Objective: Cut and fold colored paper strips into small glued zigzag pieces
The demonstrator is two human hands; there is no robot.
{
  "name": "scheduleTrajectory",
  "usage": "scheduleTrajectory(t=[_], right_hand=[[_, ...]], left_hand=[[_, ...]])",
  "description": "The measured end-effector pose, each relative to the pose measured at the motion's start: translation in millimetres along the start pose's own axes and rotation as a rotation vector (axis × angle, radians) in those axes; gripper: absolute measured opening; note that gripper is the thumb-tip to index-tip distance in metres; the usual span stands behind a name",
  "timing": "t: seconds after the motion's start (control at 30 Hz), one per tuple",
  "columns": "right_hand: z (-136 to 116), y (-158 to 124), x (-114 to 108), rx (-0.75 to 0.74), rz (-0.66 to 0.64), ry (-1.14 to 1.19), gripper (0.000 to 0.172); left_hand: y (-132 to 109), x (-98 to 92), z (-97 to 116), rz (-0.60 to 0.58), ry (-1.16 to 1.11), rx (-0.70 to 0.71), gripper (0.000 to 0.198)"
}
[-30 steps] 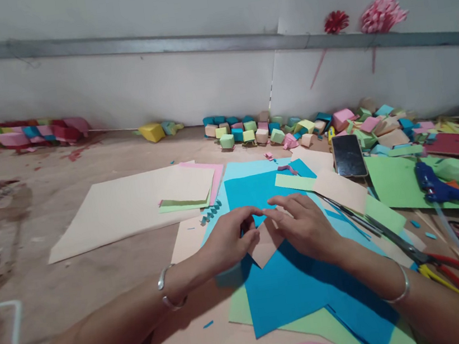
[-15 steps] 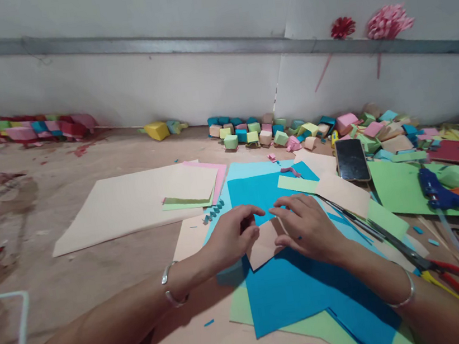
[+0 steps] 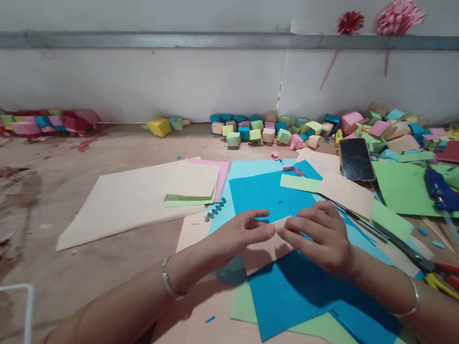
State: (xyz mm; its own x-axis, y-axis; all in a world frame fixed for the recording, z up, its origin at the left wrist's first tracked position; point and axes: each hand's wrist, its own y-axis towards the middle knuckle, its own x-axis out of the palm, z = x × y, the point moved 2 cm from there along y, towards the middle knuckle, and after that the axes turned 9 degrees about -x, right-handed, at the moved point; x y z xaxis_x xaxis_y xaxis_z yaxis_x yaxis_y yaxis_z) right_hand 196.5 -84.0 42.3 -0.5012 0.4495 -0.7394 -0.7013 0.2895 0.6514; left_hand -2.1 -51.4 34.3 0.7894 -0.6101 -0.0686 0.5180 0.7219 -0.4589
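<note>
A small peach paper piece (image 3: 265,252) lies on a bright blue sheet (image 3: 281,306). My left hand (image 3: 238,236) rests over its upper left part, thumb tip on the paper and index finger stretched out apart from the thumb. Opposite it, my right hand (image 3: 322,236) has its fingers curled and its thumb and fingertips at the paper's right end, closed on it. The palm side of my right hand is hidden. Between the two hands the upper edge of the peach paper shows.
Scissors (image 3: 419,260), a phone (image 3: 356,160) and a blue glue gun (image 3: 439,192) lie to the right. Several small paper boxes (image 3: 244,133) line the wall. A large cream sheet (image 3: 124,205) lies left. Coiled teal paper strips (image 3: 215,209) sit beyond my left hand.
My left fingers have straightened and the thumb has moved right along the paper. My right hand has curled and shifted slightly right and down. The view has shifted a little.
</note>
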Motion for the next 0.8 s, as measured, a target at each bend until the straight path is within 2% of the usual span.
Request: scheduleTrajectory(t=[0.1,0.17,0.27,0.33,0.43,0.5,0.57,0.7,0.8], right_hand=[[0,2,1,0.037,-0.006,0.039,0.023],[4,2,5,0.107,-0.054,0.069,0.022],[10,0,15,0.192,-0.143,0.15,0.04],[13,-3,20,0.247,-0.166,0.243,0.037],[16,-6,22,0.326,-0.121,0.379,0.015],[15,-4,19,0.322,-0.088,0.426,0.007],[14,-1,16,0.288,-0.062,0.403,0.009],[9,5,9,0.226,-0.005,0.29,0.018],[7,7,8,0.225,-0.012,0.305,0.009]], left_hand=[[2,4.4,-6,-0.075,-0.086,-0.034,0.053],[4,4.5,-8,-0.007,-0.067,0.017,0.053],[7,1.2,-8,0.149,0.027,0.107,0.057],[8,-0.8,-7,0.186,0.071,0.143,0.056],[8,-2.1,-6,0.149,0.076,0.143,0.051],[7,-2.4,-5,0.138,0.098,0.113,0.045],[6,-1.5,-6,0.105,0.073,0.071,0.04],[5,4.2,-8,-0.055,-0.171,-0.033,0.039],[4,6.9,-8,-0.039,-0.256,-0.029,0.038]])
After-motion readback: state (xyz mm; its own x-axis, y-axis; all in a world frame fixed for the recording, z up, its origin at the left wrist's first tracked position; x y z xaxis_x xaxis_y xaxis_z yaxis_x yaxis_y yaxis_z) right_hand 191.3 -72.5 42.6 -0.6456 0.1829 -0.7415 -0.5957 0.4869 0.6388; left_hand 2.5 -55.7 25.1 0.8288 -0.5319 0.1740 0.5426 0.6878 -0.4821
